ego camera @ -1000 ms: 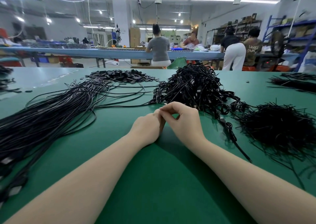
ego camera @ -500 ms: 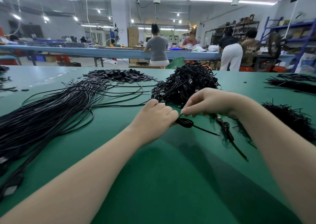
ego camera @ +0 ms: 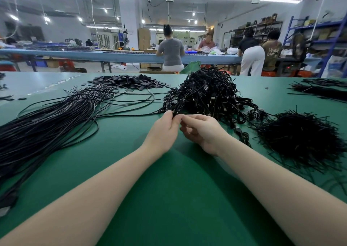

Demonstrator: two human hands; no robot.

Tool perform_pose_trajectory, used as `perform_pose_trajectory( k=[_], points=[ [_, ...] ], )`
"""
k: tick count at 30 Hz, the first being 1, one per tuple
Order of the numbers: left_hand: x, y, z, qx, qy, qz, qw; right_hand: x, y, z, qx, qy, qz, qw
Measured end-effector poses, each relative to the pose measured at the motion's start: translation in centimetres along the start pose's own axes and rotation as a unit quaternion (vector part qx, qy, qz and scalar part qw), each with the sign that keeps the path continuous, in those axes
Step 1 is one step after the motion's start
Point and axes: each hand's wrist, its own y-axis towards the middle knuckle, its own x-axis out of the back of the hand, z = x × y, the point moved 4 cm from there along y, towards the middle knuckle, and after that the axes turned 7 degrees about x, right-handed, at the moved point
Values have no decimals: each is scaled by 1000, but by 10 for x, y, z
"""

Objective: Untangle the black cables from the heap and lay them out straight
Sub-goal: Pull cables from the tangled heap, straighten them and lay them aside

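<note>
Both hands meet at the near edge of the tangled heap of black cables [ego camera: 206, 97], which sits mid-table on the green table [ego camera: 169, 198] — the left hand [ego camera: 165, 131] pinches a cable end [ego camera: 176, 112] drawn from the heap's near-left fringe, while the right hand [ego camera: 201, 131], just right of it, has its fingers curled with fingertips at the same spot, though what they grip I cannot tell. Left of the heap lies the straightened bundle of cables [ego camera: 50, 125]; behind that bundle, left of the heap's far side, a pile of small black pieces [ego camera: 129, 82] — and right of the heap, a mound of short black ties [ego camera: 300, 138].
</note>
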Motion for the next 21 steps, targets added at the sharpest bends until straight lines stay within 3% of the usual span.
perform_pose_trajectory(
  k=[4, 7, 10, 13, 16, 17, 19, 21],
  points=[
    [-3, 5, 7, 51, -22, 25, 998, 3, -2, 3, 86, -102, -9, 991],
    [-4, 4, 5, 53, -20, 25, 998, 3, -2, 16, 196, -282, -19, 939],
    [-2, 7, 1, 101, -52, 51, 992, -3, -7, 31, 327, -457, -25, 827],
    [2, 10, -5, 180, -113, 126, 969, -12, -14, 34, 404, -590, 16, 699],
    [9, 7, -8, 277, -183, 205, 921, -20, -27, 35, 510, -679, 50, 525],
    [12, 6, -7, 314, -183, 243, 899, -21, -32, 35, 544, -680, 56, 489],
    [18, 2, -7, 371, -161, 330, 853, -21, -36, 35, 580, -664, 73, 466],
    [21, 1, -7, 380, -174, 369, 830, -19, -35, 35, 555, -658, 89, 501]
  ],
)
